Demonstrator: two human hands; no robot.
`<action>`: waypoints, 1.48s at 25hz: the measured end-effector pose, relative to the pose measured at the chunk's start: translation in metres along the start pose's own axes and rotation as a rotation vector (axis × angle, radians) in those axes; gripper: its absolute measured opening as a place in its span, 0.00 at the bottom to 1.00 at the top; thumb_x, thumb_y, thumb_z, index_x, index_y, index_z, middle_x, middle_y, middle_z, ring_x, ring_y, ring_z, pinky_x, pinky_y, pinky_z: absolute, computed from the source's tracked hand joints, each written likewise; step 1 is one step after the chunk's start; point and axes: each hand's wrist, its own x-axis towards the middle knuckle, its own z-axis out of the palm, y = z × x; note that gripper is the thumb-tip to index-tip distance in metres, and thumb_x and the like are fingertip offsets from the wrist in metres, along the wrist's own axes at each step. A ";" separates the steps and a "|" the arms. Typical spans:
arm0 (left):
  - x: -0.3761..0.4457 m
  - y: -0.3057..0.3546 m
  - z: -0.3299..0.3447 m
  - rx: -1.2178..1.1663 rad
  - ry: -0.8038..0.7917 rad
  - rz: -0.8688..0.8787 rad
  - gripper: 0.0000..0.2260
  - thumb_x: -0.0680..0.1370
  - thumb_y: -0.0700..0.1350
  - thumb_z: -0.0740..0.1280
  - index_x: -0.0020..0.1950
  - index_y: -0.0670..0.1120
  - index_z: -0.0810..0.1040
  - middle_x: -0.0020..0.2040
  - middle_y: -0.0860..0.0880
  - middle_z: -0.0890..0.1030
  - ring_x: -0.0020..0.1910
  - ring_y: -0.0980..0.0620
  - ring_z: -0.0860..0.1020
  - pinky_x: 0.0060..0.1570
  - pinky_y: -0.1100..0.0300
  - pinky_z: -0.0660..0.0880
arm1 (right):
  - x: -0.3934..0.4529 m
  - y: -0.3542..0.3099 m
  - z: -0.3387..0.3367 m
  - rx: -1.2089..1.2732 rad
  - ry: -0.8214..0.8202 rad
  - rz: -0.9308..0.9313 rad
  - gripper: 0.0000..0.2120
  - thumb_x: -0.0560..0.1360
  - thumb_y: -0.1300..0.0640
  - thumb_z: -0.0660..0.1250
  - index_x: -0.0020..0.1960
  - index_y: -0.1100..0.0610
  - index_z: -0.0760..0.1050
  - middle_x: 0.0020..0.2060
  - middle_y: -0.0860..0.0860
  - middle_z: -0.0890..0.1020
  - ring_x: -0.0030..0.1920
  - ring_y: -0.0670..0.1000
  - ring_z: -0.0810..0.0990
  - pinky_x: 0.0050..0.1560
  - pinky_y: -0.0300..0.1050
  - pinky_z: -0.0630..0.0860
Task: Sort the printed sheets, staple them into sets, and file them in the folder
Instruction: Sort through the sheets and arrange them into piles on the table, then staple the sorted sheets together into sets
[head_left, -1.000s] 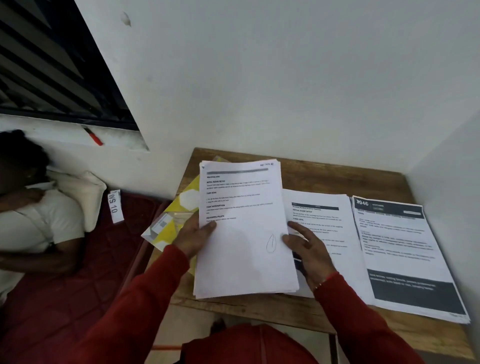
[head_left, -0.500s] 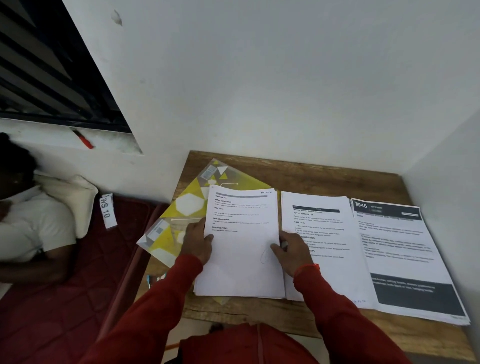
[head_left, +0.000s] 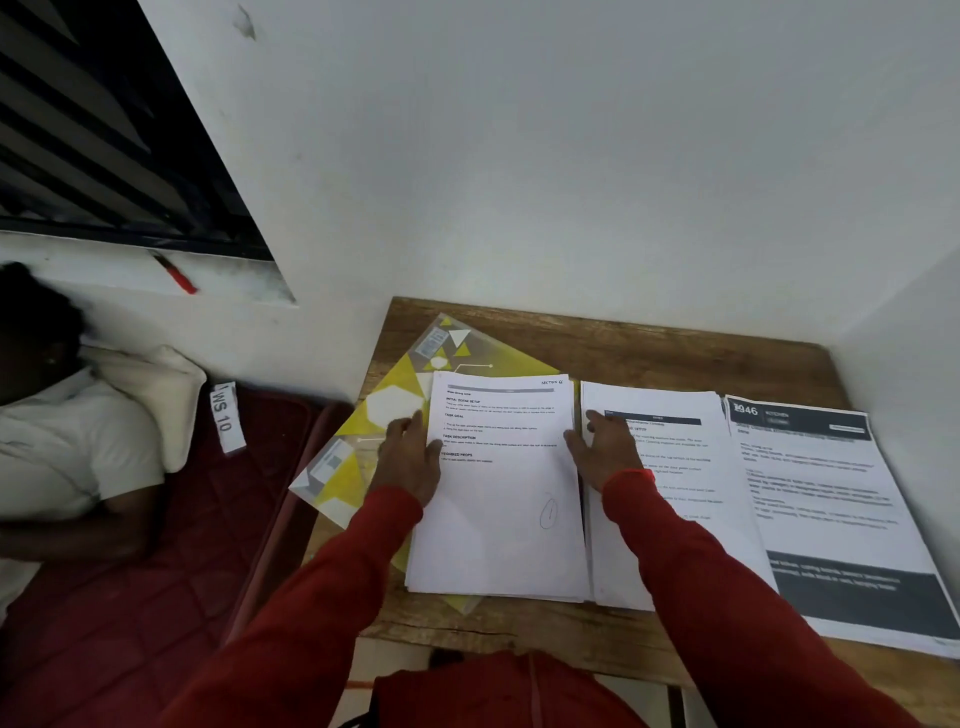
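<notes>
1. Paper stack (head_left: 498, 499) lies flat on wooden desk (head_left: 597, 343), partly over a yellow-and-white patterned folder (head_left: 395, 400) that juts out diagonally past the desk's L edge. Top sheet shows printed headings and a pen loop low on the page.
2. L hand (head_left: 410, 457) rests at the stack's L edge, fingers fairly straight, thumb tip on the top sheet; palm covers part of the folder. Whether fingers reach under the sheets: can't tell.
3. R hand (head_left: 602, 452) sits at the stack's R edge, fingers extended and relaxed, lying across the seam between this stack and the middle stack (head_left: 670, 467); it hides some printed lines there. Red sleeves on both arms; R forearm crosses the middle stack's lower half.
4. Third stack (head_left: 831, 504), w/ dark header reading "946" and a dark band near the bottom, lies at R, just beside the middle stack, near edge reaching the desk front by the side wall.
5. Surroundings: desk is tucked into a white-walled corner. At L, a person in a white shirt lies on a dark red mattress (head_left: 156, 571) w/ a pale pillow (head_left: 161, 395); a white tag (head_left: 226, 418) marked "WS 10" lies beside the pillow. A red pen-like item (head_left: 176, 273) rests on the sill below a dark louvred window (head_left: 93, 130).
</notes>
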 end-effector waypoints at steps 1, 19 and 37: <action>0.008 0.003 -0.001 -0.009 0.002 -0.012 0.23 0.79 0.40 0.64 0.72 0.34 0.65 0.67 0.33 0.68 0.66 0.35 0.69 0.67 0.46 0.66 | 0.008 -0.003 0.000 -0.012 -0.002 0.030 0.20 0.76 0.50 0.65 0.60 0.65 0.74 0.56 0.64 0.75 0.60 0.64 0.72 0.62 0.52 0.69; 0.022 -0.019 -0.032 0.127 0.241 -0.033 0.17 0.78 0.46 0.64 0.67 0.47 0.76 0.67 0.41 0.72 0.62 0.35 0.70 0.62 0.42 0.67 | -0.027 0.003 0.023 -0.042 0.163 -0.282 0.29 0.72 0.42 0.57 0.68 0.55 0.73 0.55 0.61 0.76 0.53 0.63 0.74 0.54 0.56 0.73; 0.005 0.007 -0.123 0.140 0.565 0.082 0.07 0.76 0.47 0.70 0.53 0.51 0.83 0.52 0.48 0.83 0.49 0.42 0.81 0.46 0.52 0.75 | -0.085 0.008 0.080 -0.491 -0.055 -0.604 0.29 0.70 0.34 0.59 0.68 0.43 0.70 0.70 0.53 0.71 0.69 0.60 0.64 0.57 0.63 0.73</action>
